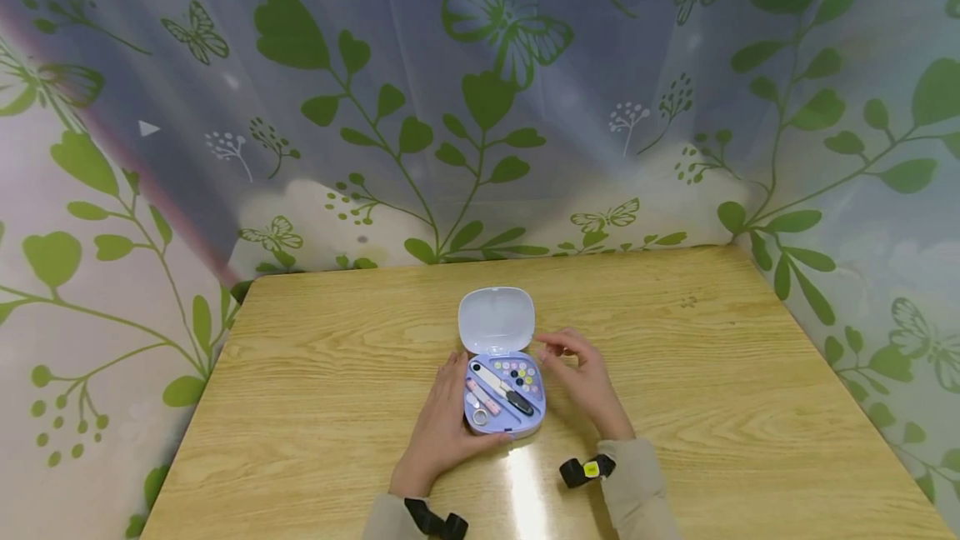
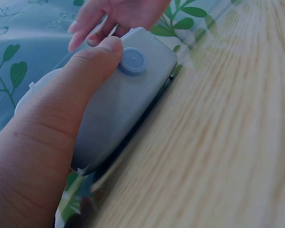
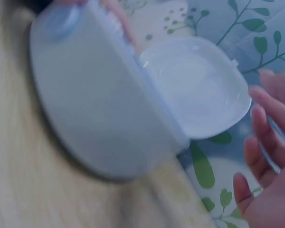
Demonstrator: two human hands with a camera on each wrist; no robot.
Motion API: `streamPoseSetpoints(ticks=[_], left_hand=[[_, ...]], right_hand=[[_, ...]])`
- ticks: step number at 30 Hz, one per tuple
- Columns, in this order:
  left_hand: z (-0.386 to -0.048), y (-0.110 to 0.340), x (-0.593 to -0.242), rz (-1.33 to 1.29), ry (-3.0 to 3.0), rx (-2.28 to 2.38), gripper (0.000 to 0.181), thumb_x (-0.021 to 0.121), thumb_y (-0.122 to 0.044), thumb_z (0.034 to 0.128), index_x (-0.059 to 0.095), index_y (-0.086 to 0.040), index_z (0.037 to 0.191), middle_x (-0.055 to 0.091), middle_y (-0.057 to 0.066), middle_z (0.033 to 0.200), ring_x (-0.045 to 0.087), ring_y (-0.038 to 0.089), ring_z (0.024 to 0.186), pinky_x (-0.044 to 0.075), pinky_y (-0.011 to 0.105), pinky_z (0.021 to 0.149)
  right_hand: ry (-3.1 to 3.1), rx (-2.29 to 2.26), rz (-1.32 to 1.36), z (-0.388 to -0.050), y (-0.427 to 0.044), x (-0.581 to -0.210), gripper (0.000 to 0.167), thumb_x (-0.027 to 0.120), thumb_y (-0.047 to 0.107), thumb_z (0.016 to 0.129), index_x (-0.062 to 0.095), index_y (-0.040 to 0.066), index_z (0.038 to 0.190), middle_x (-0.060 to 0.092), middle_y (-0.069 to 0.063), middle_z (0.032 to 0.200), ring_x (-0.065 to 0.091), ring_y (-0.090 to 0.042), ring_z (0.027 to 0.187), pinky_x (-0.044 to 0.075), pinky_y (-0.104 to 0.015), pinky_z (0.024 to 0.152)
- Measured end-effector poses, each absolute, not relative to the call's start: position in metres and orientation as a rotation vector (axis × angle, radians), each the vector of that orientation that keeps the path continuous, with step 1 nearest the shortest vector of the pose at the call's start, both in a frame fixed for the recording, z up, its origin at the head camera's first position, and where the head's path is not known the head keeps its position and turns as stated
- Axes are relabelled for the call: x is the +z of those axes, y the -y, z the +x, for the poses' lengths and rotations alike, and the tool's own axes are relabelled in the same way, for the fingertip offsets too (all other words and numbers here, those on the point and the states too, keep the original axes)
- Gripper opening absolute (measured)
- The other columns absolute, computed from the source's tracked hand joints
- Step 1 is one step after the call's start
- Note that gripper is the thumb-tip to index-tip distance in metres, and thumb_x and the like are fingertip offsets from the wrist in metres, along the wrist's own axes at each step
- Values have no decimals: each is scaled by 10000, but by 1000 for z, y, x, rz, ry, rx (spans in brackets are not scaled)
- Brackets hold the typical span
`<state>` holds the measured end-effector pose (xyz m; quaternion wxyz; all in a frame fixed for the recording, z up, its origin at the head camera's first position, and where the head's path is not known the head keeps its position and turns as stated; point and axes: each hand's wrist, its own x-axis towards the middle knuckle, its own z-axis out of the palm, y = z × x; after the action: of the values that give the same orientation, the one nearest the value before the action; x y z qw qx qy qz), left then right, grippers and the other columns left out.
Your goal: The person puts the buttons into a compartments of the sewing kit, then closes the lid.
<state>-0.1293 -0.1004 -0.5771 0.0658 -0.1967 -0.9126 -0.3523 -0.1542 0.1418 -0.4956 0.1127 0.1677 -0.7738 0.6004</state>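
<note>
A lavender sewing kit box (image 1: pixel 491 427) stands on the table with its pale lid (image 1: pixel 496 320) raised at the back. My left hand (image 1: pixel 441 427) holds it by the left side and front corner. In the left wrist view, the thumb lies beside a round blue catch (image 2: pixel 133 61) on the box front. Inside are a white tool with a black handle (image 1: pixel 520 402), a pinkish tube (image 1: pixel 483 397), a small metal ring (image 1: pixel 480 417) and several colored buttons or beads (image 1: pixel 517 373). To the right of the box, my right hand (image 1: pixel 581 373) hovers with loosely bent fingers, holding nothing that shows.
The box sits near the middle of a wood-grain table (image 1: pixel 322 373). Behind the table and at both sides hangs a curtain (image 1: pixel 390 215) printed with leaves and butterflies. A black camera mount (image 1: pixel 588 470) is strapped to the right wrist, with another (image 1: pixel 437 521) on the left.
</note>
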Motion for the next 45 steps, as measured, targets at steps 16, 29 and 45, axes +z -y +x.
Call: streamPoseSetpoints(ticks=[16,29,45], left_hand=[[-132,102,-580,-593,2756,-1053,1387,716,-815,629,61,-72,1600,152,98,1652,107,286,1515,150,476,1229],[-132,102,-582,-589,2771,-1077,1379,682,-841,633,7,-136,1606,106,45,1662,73,247,1520,136,437,1234],[-132,101,-581,-626,2706,-1059,1375,729,-800,632,61,-90,1602,169,78,1647,136,310,1508,150,481,1227]], right_hand=[[2060,2539,105,-180,-132,-499,560,445,281,1065,258,41,1536,289,-221,1537,278,-411,1391,222,-587,1146],[2282,2594,145,-191,-122,-480,618,359,411,1073,182,79,1564,212,-144,1572,198,-358,1419,133,-580,1143],[2211,2521,88,-173,-117,-474,429,376,329,1077,372,-6,1344,353,-174,1389,293,-349,1358,159,-569,1154]])
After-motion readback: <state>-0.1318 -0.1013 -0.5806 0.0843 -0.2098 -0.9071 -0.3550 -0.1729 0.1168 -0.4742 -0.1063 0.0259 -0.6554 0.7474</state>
